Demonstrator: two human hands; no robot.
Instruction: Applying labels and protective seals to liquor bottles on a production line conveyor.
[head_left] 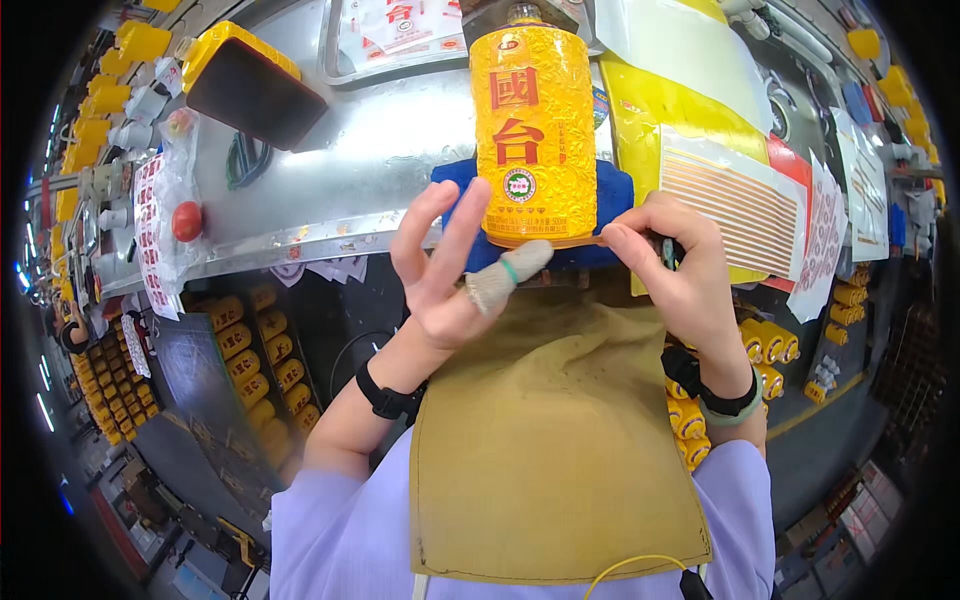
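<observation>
At the far left, beside the steel work surface (330, 180), rows of small yellow bottles (262, 360) lie in crates below a red push button (187, 221) wrapped in clear plastic. Toward the middle, the left hand (440, 270) is spread open with fingers fanned upward, holding nothing, while its thumb, capped in a grey finger cot (500, 275), presses against the lower edge of the tall yellow bottle (533, 130) standing upright on a blue cloth pad (610, 195). On the right, the right hand (675, 265) is curled, its fingertips pinching a thin strip at the bottle's base, with striped label sheets (735, 205) just beyond it.
</observation>
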